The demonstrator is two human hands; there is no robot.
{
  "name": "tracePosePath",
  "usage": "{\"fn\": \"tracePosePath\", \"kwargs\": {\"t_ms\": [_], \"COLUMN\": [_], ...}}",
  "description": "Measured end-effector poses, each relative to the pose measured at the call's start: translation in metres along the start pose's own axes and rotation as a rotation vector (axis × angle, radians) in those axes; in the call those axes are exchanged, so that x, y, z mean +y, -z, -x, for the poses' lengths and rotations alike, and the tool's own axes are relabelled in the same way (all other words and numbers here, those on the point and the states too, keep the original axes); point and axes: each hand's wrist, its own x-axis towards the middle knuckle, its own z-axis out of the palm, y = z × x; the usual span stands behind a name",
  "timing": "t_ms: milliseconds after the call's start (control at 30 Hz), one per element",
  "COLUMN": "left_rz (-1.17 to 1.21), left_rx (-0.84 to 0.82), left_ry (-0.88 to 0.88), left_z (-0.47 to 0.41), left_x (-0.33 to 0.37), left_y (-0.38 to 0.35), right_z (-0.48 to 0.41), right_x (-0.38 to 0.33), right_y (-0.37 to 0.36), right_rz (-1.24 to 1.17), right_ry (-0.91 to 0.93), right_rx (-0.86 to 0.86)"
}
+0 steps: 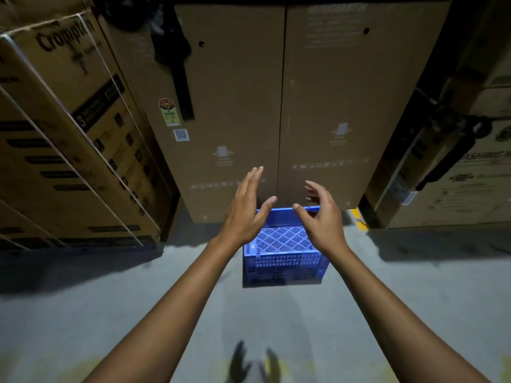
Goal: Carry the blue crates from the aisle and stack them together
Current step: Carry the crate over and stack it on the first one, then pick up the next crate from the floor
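Observation:
A blue plastic crate [284, 261] with perforated walls and floor stands on the grey concrete floor, pushed close to tall cardboard boxes. It is empty inside. Whether it is one crate or a stack I cannot tell. My left hand [244, 211] hovers over the crate's left rim, fingers spread, holding nothing. My right hand [320, 217] hovers over the right rim, fingers curved and apart, also holding nothing. Both hands hide parts of the crate's upper corners, and neither clearly touches it.
Two tall brown cardboard boxes [276, 106] rise right behind the crate. Strapped cartons [69, 134] stand at the left, more cartons [456, 175] at the right. A yellow floor mark [359, 219] shows beside the crate. My feet [254, 363] stand on the floor below.

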Motion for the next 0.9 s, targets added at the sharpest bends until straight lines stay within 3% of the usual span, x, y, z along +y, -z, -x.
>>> {"fn": "tracePosePath", "kwargs": {"t_ms": [333,600,900], "left_rz": [0.048,-0.065,-0.1], "left_rx": [0.293,0.323,0.449], "left_ry": [0.137,0.22,0.29], "left_z": [0.089,0.16,0.249], "left_x": [0.133,0.232,0.313], "left_y": [-0.027,-0.063,-0.074], "right_z": [0.077,0.123,0.203], "right_x": [-0.027,-0.014,-0.021], "right_y": [0.127,0.204,0.266], "right_rz": [-0.527,-0.724,-0.784], "right_ry": [-0.091,-0.169,-0.157], "right_rx": [-0.089,-0.244,-0.398]}}
